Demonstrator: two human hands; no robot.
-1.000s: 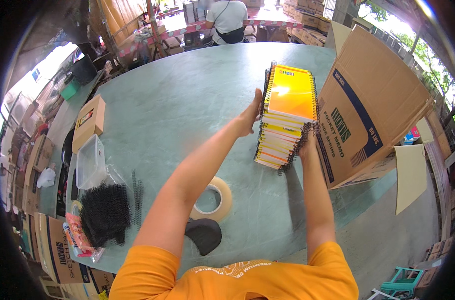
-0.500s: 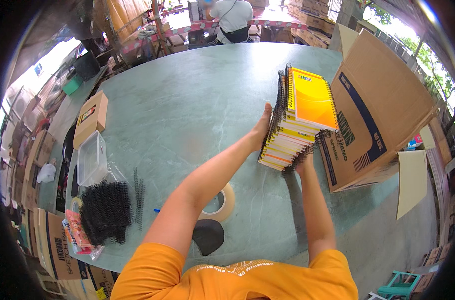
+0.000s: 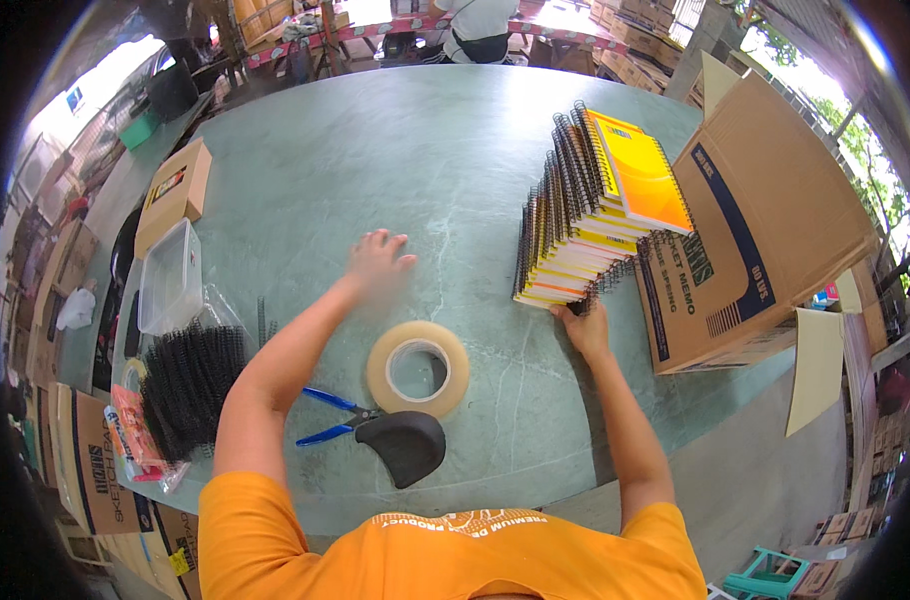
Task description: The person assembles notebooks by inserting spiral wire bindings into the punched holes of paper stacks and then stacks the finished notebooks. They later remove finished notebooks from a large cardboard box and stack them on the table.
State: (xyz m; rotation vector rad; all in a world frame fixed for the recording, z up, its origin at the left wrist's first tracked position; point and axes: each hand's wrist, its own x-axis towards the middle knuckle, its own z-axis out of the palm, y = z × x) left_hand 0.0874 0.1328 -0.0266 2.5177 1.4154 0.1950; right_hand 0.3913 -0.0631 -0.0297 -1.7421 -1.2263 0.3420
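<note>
A tall stack of spiral notebooks with yellow-orange covers and black wire bindings stands on the green table, leaning a little. My right hand grips the near lower corner of this stack, its fingertips partly hidden against the notebooks. Apart from the stack, my left hand hovers over the middle of the table, slightly blurred, fingers spread and holding nothing. Closer to me lie a roll of clear tape, blue-handled pliers and a black curved pad that covers the pliers' head in part.
A large open cardboard box stands tilted right of the stack. Along the left edge are a small cardboard box, a clear plastic container and a pile of black binding coils. Another person sits beyond the far edge.
My left hand has let go of the stack's left side and moved left, opening. The right hand stays at its near corner. The pliers, hidden before by my left arm, now show.
</note>
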